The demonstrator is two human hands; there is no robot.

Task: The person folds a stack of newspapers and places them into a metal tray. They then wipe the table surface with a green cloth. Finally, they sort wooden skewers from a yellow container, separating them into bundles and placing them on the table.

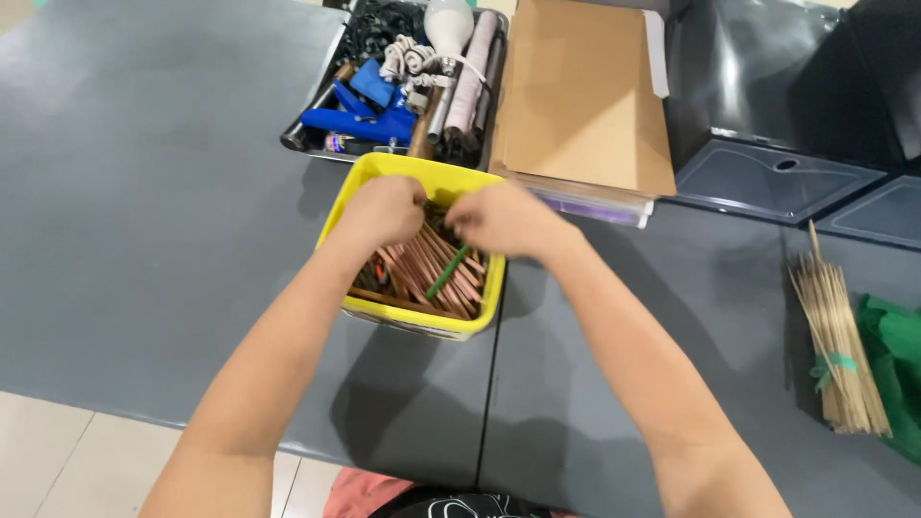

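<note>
Both your hands are down in the yellow bin (384, 171), which sits on the grey table (144, 221) straight ahead of you.

Your left hand (384, 211) is curled into a loose fist over the bin's far-left part; fingertips are tucked under, so you cannot tell what it pinches, if anything. Your right hand (504, 221) is closed too, fingers bunched toward the left hand, over the far-right part.

The green pencil (448, 271) lies just below and near side of your right hand, its long axis diagonal: upper end toward the right knuckles, lower end toward you and left. Right hand is the nearer one. Whether the fingers actually touch it is hidden. The brown pencils (422, 278) beneath run on the crossing diagonal, packed side by side.

Around the bin:
- metal tray (297, 134) behind it, touching or just beside, with blue tools, a white bulb, a pinkish roll
- flat brown cardboard envelope (580, 96) on a stack, far right of the tray
- bundle of thin wooden sticks (839, 345) with a green band, well apart at right, next to a green bag (897, 355)
</note>
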